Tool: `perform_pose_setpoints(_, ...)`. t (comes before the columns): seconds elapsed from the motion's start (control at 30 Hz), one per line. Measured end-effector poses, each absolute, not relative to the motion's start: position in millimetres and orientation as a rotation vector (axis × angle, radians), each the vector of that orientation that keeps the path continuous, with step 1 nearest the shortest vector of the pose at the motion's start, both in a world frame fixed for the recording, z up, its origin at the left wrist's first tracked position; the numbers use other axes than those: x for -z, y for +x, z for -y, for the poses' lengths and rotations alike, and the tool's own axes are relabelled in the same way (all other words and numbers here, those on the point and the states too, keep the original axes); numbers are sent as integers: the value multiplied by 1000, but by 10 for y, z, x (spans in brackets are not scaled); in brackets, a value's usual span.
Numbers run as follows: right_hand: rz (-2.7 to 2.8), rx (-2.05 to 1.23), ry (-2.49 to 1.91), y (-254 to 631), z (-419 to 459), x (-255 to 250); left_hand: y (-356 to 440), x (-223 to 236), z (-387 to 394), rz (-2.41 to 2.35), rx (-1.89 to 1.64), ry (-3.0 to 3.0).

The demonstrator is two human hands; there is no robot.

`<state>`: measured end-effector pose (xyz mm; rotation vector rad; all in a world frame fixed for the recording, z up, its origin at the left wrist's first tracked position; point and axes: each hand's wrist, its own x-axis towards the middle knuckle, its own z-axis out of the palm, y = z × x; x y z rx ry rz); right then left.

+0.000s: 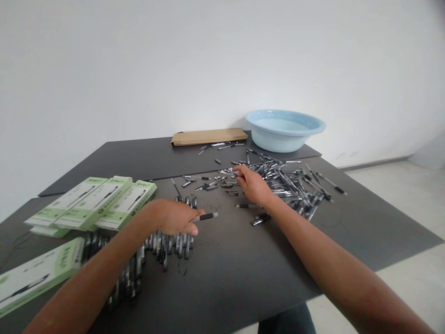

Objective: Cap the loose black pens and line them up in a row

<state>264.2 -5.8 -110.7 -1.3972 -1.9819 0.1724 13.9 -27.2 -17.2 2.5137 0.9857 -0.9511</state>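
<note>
My left hand [175, 217] is closed round a black and clear pen [205, 216] whose tip sticks out to the right. It hovers over a row of pens [167, 243] lined up side by side on the dark table [229, 273]. My right hand [252, 183] reaches forward to the near edge of a loose heap of pens [288, 183]. Its fingers pinch at a pen there, and which one I cannot make out.
Three green and white pen boxes [93, 202] lie at the left, with another [38, 271] nearer me. A light blue basin [285, 130] and a brown cardboard envelope [208, 136] sit at the far edge. Stray pens [259, 219] lie between my hands.
</note>
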Motion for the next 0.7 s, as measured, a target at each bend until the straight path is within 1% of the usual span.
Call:
perform_pose_setpoints(0.1,1850,-262,-1274,2655,21,1131,151,175,269,-979,1018,2454)
perform_pose_setpoints(0.3,1500,-512,-1108,2746,6,1091,146,162,251,-975,1005,2402)
perform_pose_setpoints(0.47,1369,-713,-930,2764,105,1035,136,178,237,-976,985,2426)
perform_pose_setpoints(0.7,1115,-1043,-631,2644,281,847,92,131,202,-975,987,2430)
